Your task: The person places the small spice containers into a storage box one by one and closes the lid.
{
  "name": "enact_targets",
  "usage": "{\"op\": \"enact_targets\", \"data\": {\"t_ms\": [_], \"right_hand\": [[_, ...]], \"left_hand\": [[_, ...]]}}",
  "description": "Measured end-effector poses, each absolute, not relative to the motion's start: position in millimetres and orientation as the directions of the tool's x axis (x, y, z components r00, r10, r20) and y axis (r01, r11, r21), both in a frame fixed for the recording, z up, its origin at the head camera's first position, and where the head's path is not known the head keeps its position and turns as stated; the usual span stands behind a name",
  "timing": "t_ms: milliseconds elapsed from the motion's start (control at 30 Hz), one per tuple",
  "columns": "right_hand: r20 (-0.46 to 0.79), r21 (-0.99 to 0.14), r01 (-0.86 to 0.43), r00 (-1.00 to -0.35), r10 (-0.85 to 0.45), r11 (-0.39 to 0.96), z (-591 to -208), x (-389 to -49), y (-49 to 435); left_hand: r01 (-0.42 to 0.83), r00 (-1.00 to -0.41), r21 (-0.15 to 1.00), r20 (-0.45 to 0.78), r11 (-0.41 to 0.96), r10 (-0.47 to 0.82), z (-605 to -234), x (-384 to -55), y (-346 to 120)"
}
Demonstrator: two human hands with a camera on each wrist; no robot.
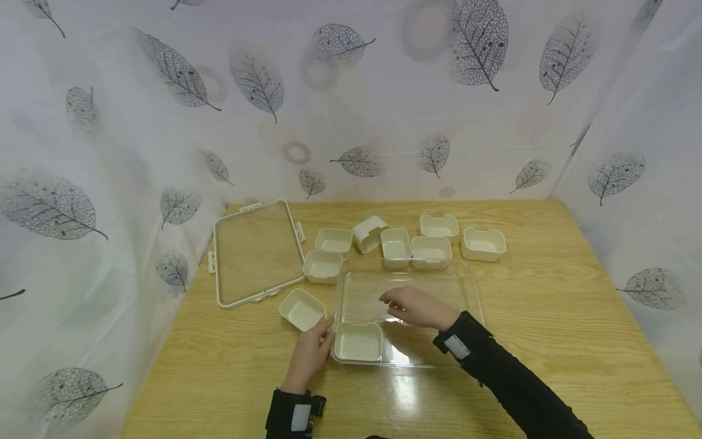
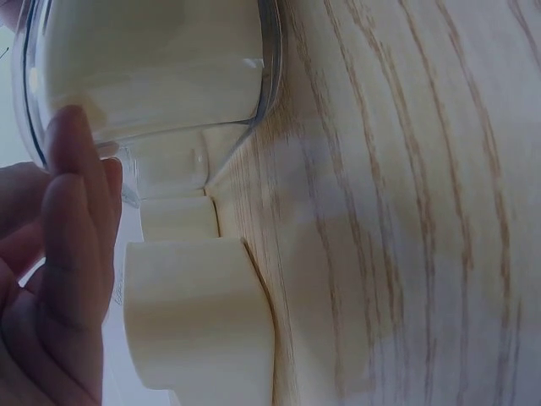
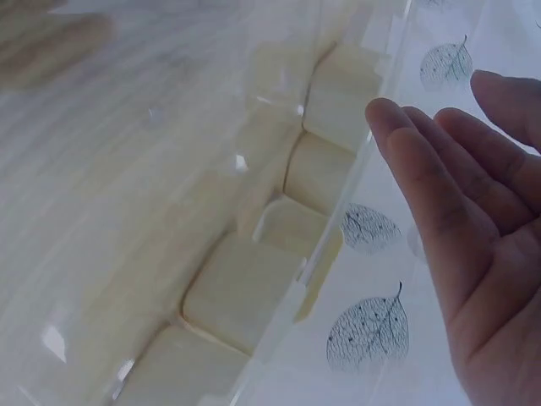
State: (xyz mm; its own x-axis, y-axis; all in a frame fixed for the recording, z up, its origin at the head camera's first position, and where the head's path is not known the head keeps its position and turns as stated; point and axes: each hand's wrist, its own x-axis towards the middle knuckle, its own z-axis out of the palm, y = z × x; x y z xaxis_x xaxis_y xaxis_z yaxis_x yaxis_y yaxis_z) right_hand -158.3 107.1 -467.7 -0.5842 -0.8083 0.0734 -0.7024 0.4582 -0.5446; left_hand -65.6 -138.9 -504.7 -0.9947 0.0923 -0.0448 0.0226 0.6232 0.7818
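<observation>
A clear plastic box (image 1: 417, 283) lies on the table, with one small cream bin (image 1: 358, 347) in its front left corner. My left hand (image 1: 308, 355) is at the box's left wall; in the left wrist view its fingers (image 2: 72, 245) look fairly straight, and a fingertip touches the clear wall. Just beyond that hand, outside the box, sits another cream bin (image 1: 302, 310). Above the box's interior hovers my right hand (image 1: 419, 306), holding nothing, its fingers (image 3: 431, 186) loosely extended in the right wrist view.
Several more cream bins (image 1: 431, 251) stand behind the box, and one (image 1: 368, 235) is tipped on its side. A clear lid with a cream frame (image 1: 217, 268) and side clips lies at the back left. Leaf-patterned curtains (image 1: 356, 110) hang behind and beside the wooden table (image 1: 548, 341).
</observation>
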Motion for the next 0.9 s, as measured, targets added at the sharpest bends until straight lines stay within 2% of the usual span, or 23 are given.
{"op": "enact_targets", "data": {"t_ms": [267,500,900], "right_hand": [[0.092,-0.522,-0.696,-0.621,-0.778,0.493,-450,-169,123],[0.157,-0.509,-0.702,-0.645,-0.748,0.498,-438,-179,139],[0.083,-0.587,-0.561,-0.759,-0.646,0.584,-417,-192,168]], "left_hand": [[0.023,-0.995,0.784,-0.043,0.620,0.091,-503,-65,-139],[0.005,-0.995,0.777,-0.060,0.629,0.083,-503,-65,-138],[0.014,-0.995,0.777,-0.053,0.629,0.087,-505,-66,-140]]}}
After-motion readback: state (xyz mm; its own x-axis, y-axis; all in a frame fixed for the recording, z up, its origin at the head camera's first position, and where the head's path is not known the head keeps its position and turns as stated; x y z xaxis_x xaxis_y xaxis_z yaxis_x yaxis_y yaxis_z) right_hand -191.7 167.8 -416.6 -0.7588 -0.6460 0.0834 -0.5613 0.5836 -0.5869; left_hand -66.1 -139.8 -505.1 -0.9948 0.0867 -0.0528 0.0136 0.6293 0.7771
